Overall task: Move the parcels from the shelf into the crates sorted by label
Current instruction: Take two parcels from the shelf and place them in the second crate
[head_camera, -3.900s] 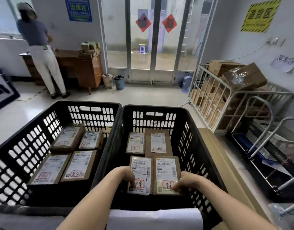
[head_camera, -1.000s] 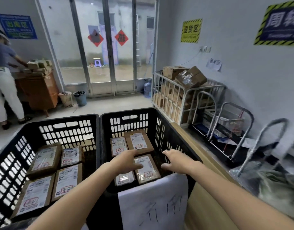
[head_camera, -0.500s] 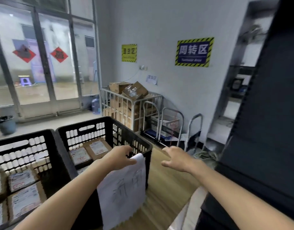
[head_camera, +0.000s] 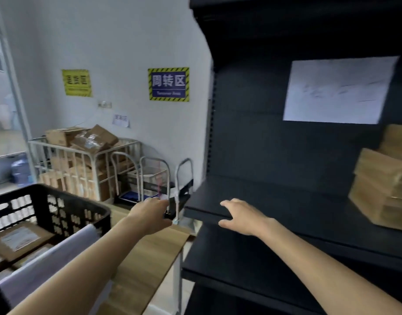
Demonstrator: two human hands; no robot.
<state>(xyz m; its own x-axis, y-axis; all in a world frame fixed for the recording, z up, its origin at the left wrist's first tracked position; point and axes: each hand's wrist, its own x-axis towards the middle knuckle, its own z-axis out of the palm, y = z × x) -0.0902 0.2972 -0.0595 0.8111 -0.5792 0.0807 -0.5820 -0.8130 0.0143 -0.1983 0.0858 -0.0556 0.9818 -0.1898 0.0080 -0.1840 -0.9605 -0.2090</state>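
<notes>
Brown parcels [head_camera: 381, 178] stacked at right end of shelf [head_camera: 286, 201].
Right hand [head_camera: 243, 218] over shelf's front edge, fingers spread, relaxed, gripping nothing.
Left hand [head_camera: 150, 215] just left of shelf, fingers loose, empty.
Crate [head_camera: 59, 208] further left of shelf, labelled parcels [head_camera: 20, 239] inside.

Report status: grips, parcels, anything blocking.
Left grip open, empty. Right grip open, at shelf edge. Parcels stacked at shelf's right, untouched. Nothing between right grip and stack.
</notes>
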